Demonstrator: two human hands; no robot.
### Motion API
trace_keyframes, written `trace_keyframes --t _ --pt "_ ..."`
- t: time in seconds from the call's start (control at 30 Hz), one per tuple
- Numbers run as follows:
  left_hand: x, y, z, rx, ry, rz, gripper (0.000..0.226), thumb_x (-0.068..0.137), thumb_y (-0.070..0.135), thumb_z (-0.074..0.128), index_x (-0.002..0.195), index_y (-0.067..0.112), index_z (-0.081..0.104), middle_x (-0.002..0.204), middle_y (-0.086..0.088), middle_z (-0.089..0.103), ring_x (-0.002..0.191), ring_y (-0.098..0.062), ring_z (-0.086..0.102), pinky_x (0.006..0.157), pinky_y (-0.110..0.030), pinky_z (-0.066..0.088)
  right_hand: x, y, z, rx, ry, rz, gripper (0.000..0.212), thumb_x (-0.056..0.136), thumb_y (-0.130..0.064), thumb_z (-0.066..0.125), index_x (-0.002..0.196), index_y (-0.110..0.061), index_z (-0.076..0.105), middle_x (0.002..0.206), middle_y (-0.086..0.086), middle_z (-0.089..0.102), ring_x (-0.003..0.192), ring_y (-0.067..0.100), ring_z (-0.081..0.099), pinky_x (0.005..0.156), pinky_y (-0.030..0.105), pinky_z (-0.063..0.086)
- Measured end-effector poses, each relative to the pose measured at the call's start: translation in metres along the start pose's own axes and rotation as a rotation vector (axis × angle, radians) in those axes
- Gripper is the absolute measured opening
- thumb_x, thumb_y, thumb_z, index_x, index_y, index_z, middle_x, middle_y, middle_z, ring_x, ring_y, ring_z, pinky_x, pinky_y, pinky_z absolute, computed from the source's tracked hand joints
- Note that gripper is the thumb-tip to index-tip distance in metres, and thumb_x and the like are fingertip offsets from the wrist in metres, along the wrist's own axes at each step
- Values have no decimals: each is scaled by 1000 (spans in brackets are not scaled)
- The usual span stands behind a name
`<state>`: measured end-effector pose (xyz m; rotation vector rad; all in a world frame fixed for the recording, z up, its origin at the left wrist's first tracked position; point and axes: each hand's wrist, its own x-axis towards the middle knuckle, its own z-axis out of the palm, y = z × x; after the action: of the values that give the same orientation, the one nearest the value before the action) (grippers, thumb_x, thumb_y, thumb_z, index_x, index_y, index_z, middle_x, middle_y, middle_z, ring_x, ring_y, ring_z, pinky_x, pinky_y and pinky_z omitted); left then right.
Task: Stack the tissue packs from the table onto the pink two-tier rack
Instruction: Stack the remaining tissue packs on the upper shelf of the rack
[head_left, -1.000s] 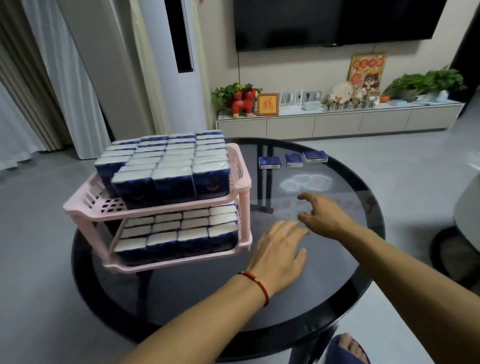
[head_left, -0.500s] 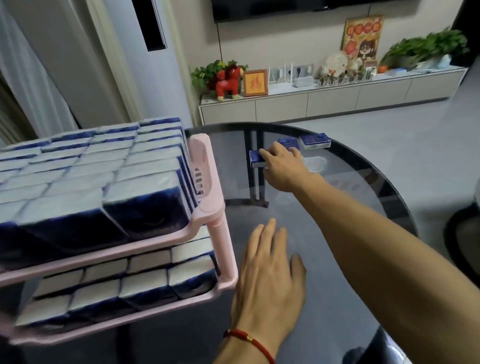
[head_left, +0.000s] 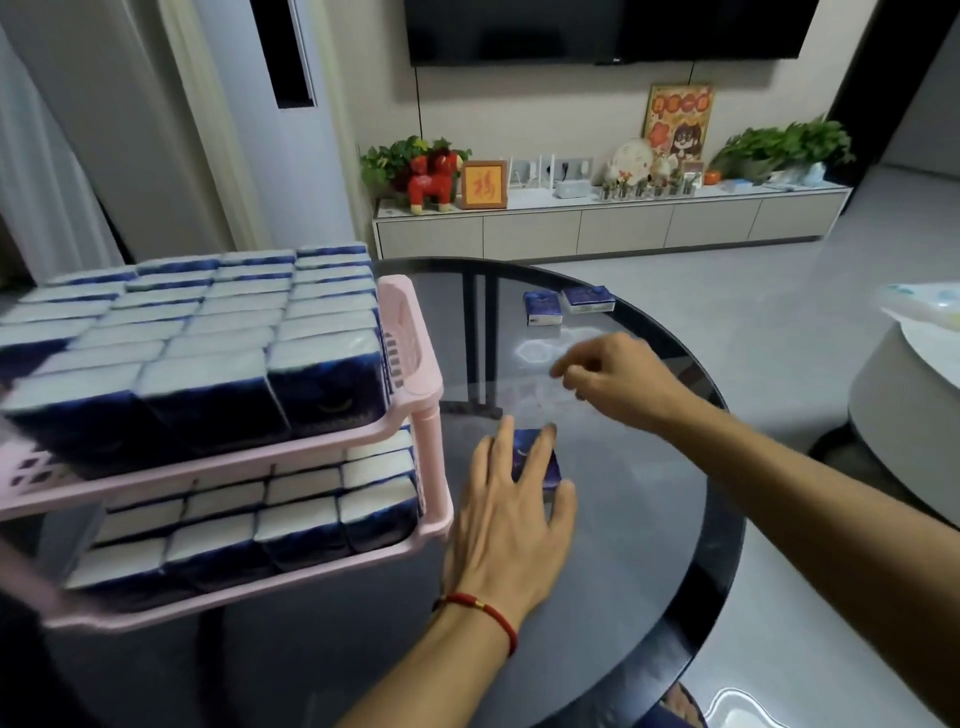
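1. Your left hand (head_left: 511, 512) lies flat over one tissue pack (head_left: 537, 464) on the table (head_left: 649, 545), just right of the rack (head_left: 415, 364). The fingers are spread across the pack's top and the thumb sits at its near right corner; they look to be closing on it, though I cannot tell whether the pack is gripped or only covered.

2. That pack's long axis runs away from you, roughly in line with your fingers, so the hold falls across its short sides. This is the relation the next move turns on: the pack is under your left hand, and the rack is directly to that hand's left.

3. Your right hand (head_left: 615, 382) hovers above the glass farther out, fingers loosely curled and holding nothing. It is the nearer hand to the two far packs (head_left: 569, 306), which lie side by side near the table's far edge, well apart from the rack.

4. Both tiers of the rack are packed with upright packs in tight rows. The top tier looks full to its rim, and the visible part of the lower tier shows no clear gap.

5. I judge that room is tight: the left-hand pack probably has to go on top of a row.
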<state>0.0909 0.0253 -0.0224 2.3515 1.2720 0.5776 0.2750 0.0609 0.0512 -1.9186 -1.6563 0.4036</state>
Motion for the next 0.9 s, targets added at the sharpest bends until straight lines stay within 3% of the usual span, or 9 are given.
trace_keyframes --t 0.07,0.13,0.23,0.3,0.37,0.43,0.6,0.73,0.9 --pt "0 0 0 -20 3 -6 54 105 49 31 157 37 29 170 5 1 155 -14 6 122 -40 30 40 15 11 -77 61 31 33 99 -16 55 130 -14 68 128 8 68 110 20 66 93 32 54" --pt "-1 -1 1 -23 20 8 61 100 55 17 155 36 34 170 6 5 154 -12 9 123 -37 28 83 29 24 -188 46 52 48 98 -15 56 146 -16 53 150 10 51 133 28 52 111 42 42" --pt "0 -5 3 -5 42 27 78 90 57 -1 156 35 34 170 6 8 152 -11 9 124 -34 24 134 38 39 -347 -42 58 68 100 -16 52 161 -21 23 170 3 12 154 30 17 121 53 27" --pt "1 -7 4 3 42 29 79 89 58 -4 157 36 31 169 7 8 152 -10 6 123 -34 24 153 43 48 -407 -109 80 70 102 -18 46 162 -21 11 171 3 4 156 29 4 122 57 22" --pt "1 -6 4 2 32 23 81 88 58 -5 158 38 29 168 9 6 152 -10 4 123 -35 26 158 48 56 -413 -94 103 66 101 -18 44 161 -17 15 166 9 19 152 32 17 119 55 28" --pt "2 -7 5 -3 42 23 80 87 55 -2 158 37 32 167 7 12 150 -11 9 123 -35 27 154 52 62 -475 -15 74 53 100 -21 44 152 -14 34 152 12 35 139 36 32 110 53 38" --pt "4 -11 9 -17 115 47 70 92 46 18 153 23 44 152 -2 38 136 -20 32 118 -39 34 106 50 50 -421 118 -28 26 98 -32 58 104 -10 70 111 11 54 111 32 46 95 42 41" --pt "6 -13 8 -120 112 14 63 96 35 53 154 16 39 152 -2 37 135 -23 43 115 -40 38 32 38 39 -294 189 23 17 88 -29 71 81 -13 68 86 6 58 92 26 53 87 38 41" --pt "-6 -5 -7 -267 116 121 77 91 11 70 157 17 33 157 -1 31 141 -21 42 119 -38 38 -58 16 27 -178 45 236 25 83 -21 76 98 -13 57 97 13 70 84 30 68 72 45 60"
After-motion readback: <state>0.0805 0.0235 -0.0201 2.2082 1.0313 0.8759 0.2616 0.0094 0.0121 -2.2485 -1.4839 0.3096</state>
